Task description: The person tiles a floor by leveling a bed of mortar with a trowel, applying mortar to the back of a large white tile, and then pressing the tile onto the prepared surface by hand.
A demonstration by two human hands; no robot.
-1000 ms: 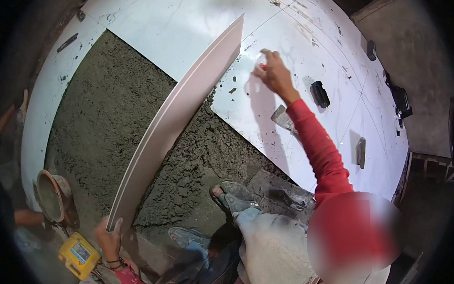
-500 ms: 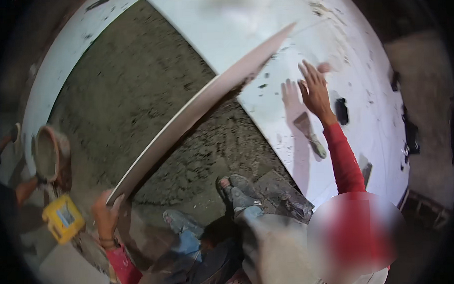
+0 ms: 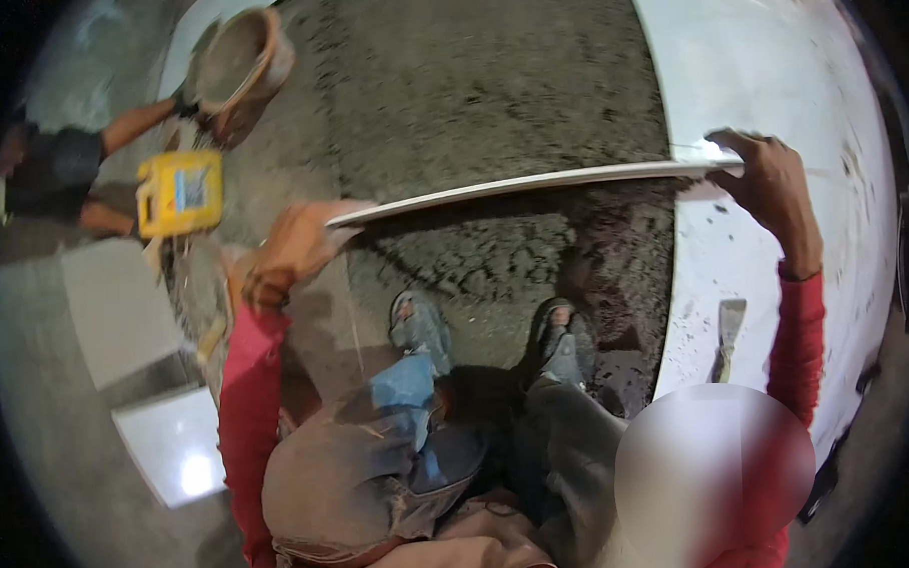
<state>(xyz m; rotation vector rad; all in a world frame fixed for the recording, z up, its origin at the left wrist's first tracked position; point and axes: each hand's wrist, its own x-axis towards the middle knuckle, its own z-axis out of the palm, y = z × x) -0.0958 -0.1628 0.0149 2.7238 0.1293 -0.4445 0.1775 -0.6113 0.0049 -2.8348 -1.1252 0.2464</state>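
In the head view, your tile (image 3: 531, 181) shows nearly edge-on, a thin pale strip across the middle of the frame; its long axis runs from left of centre to the right, the right end a little higher in the picture than the left. It lies between your two hands, one at each end, so neither is clearly nearer; your left hand (image 3: 298, 244) is closed on the left end, its outline blurred; your right hand (image 3: 766, 178) is at the right end, fingers above the edge and thumb below, spread fairly wide; whether it grips there, you cannot tell from this angle.

Above and below the strip lies the grey mortar bed (image 3: 488, 93); your left hand sits toward the bed's left side, while your right hand is over the white laid tiles (image 3: 704, 265) at the right of the frame; a scraper (image 3: 731, 329) rests on those tiles, below your right hand in the picture; a yellow jug (image 3: 203, 183) stands upper left, well apart from the tile.
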